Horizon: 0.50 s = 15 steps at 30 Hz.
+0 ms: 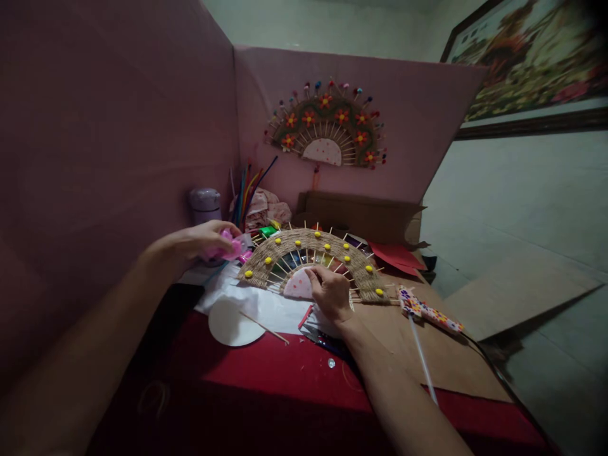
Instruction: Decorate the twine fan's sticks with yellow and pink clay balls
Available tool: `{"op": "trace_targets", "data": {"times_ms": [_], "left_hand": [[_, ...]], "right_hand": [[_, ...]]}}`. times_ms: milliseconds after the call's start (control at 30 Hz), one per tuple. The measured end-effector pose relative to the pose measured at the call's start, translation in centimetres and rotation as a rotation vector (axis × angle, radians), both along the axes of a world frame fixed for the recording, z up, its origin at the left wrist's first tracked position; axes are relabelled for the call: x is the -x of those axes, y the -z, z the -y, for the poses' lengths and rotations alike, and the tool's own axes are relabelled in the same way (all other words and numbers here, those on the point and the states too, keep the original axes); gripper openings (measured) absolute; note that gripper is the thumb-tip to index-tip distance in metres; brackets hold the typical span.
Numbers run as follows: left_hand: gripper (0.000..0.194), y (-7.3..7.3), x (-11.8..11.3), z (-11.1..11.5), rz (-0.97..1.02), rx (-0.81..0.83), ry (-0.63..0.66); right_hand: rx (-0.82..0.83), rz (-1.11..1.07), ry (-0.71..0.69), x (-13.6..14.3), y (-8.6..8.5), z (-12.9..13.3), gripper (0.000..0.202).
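A half-round fan of woven twine and thin sticks [304, 238], dotted with several yellow pieces, stands tilted on the table. My right hand [330, 292] is closed on its pale, patterned half-disc centre [297, 284]. Off the fan's left end, my left hand [209, 239] has its fingers round a clear bag of pink pieces [230, 246]. A white disc [232, 322] and a thin stick [266, 328] lie in front. To the right rests a flower-patterned glue gun [430, 311] with a clear glue stick.
A finished-looking fan [325, 123] hangs on the pink panel [403, 107]. Behind my left hand stand a lilac bottle [205, 204] and colourful pipe cleaners [249, 190]. Red sheets [396, 256] and cardboard [394, 329] lie at right. A small clear gem [331, 363] sits on red cloth [266, 367].
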<state>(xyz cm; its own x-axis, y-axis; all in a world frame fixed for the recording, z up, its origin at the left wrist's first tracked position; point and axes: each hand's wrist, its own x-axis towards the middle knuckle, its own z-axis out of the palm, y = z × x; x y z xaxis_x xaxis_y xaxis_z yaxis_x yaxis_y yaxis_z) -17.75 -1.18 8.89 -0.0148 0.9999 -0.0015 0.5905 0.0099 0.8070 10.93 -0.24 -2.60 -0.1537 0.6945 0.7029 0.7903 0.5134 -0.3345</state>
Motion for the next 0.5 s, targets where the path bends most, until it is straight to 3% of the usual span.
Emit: {"op": "trace_targets", "data": {"times_ms": [100, 233, 367, 500], "left_hand": [[0.038, -0.5, -3.2, 0.3, 0.379, 0.092, 0.219], [0.037, 1.3, -7.8, -0.8, 0.664, 0.206, 0.378], [0.031, 3.5, -10.8, -2.5, 0.749, 0.264, 0.497], [0.025, 4.1, -12.4, -3.9, 0.703, 0.293, 0.489]], "right_hand": [[0.059, -0.159, -0.121, 0.0, -0.4, 0.0, 0.029], [0.169, -0.444, -0.398, -0.2, -1.1, -0.1, 0.037], [0.345, -0.738, -0.556, -0.1, -1.6, -0.3, 0.034], [0.42, -0.996, -0.519, -0.2, -1.6, -1.0, 0.025]]}}
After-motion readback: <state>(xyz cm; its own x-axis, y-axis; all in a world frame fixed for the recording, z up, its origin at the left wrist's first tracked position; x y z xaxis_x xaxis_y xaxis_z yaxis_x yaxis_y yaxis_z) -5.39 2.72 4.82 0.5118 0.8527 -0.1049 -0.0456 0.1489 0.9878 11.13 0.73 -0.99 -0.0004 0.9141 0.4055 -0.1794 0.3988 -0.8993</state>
